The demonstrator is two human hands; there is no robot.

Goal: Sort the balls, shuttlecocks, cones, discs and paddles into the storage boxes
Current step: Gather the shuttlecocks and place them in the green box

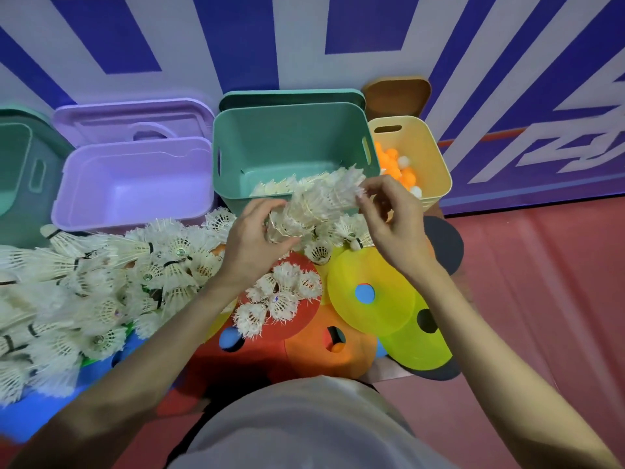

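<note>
Head view looks down on a red floor point(541, 299) that meets a blue-and-white patterned wall point(236, 45), with a row of storage boxes along the foot of it: a grey-green box point(20, 170) at the far left, a purple box point(135, 187) with its lid point(135, 120) leaning behind, a green box point(291, 143) in the middle, and a smaller yellow box point(429, 154) on the right holding orange and white balls point(402, 170). A broad heap of white shuttlecocks point(101, 282) spreads across the floor in front of the purple box, partly over a blue disc point(40, 407). Just right of the heap lie overlapping flat discs: a red disc point(297, 333), an orange disc point(338, 353), a yellow disc point(372, 292) and a lime disc point(422, 346). A few shuttlecocks sit on the red one. Both hands hold a nested stack of shuttlecocks point(314, 208), tilted over the near rim of the green box, where more shuttlecocks already lie. The left hand point(253, 238) curls its fingers round the stack's lower end; the right hand point(389, 214) pinches the upper end with its fingertips.
</note>
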